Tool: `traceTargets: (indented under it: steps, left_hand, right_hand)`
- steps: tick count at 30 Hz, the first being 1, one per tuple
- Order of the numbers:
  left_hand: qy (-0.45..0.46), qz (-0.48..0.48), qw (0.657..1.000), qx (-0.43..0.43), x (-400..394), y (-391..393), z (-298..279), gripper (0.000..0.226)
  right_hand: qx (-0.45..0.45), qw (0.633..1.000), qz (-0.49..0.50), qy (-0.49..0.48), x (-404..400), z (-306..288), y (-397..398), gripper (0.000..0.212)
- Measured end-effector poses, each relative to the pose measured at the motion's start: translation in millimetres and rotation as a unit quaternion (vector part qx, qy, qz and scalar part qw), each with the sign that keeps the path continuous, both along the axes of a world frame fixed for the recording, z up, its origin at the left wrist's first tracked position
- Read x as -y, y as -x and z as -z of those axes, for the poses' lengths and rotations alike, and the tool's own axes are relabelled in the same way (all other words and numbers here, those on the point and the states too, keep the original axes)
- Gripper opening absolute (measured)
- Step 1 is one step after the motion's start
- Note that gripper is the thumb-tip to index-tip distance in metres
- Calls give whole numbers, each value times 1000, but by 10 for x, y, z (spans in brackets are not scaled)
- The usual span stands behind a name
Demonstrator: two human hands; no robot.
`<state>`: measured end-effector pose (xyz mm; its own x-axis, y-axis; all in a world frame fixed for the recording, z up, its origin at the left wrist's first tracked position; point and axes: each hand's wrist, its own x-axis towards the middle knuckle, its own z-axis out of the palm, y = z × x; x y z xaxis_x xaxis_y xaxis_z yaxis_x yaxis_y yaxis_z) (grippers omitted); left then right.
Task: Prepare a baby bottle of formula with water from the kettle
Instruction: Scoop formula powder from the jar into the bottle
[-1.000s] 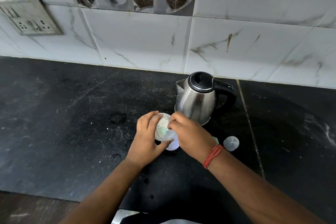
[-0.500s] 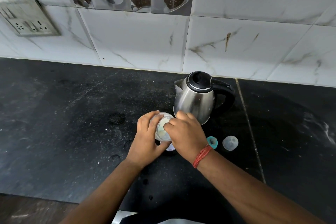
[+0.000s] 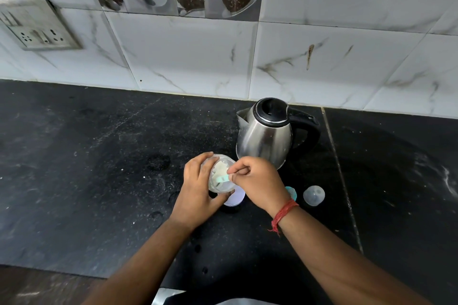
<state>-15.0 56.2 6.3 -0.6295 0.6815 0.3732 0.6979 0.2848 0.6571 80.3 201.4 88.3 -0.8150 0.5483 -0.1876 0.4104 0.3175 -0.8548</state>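
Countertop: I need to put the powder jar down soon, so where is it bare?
The countertop left of the left hand is bare to the wall. Right of the seam is bare too. Crowded: between kettle, clear cap and right hand.

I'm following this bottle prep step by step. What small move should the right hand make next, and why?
Probably lift the teal scoop clear of the jar. The right hand pinches its handle with the bowl down in the pale powder, while the left hand steadies the tilted jar.
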Motion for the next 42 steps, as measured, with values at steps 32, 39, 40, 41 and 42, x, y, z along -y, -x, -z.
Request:
traceTargets:
  steps: [32,39,40,41,42]
  left_hand:
    - [-13,-96,967,235,333,208,203,82]
    - [12,-102,951,291,353,246,211,105]
    - [12,-109,950,292,359,246,209,109]
    - [11,-119,950,288,360,243,206,112]
    - [7,-129,951,280,352,236,197,113]
  right_hand:
    - [-88,923,177,331,45,168,24,9]
    - [-102,919,189,329,36,154,2,10]
    - [-106,919,192,329,30,149,-9,10]
    - [-108,918,193,329,26,140,-22,11]
    - [-112,917,195,329,17,133,-36,11]
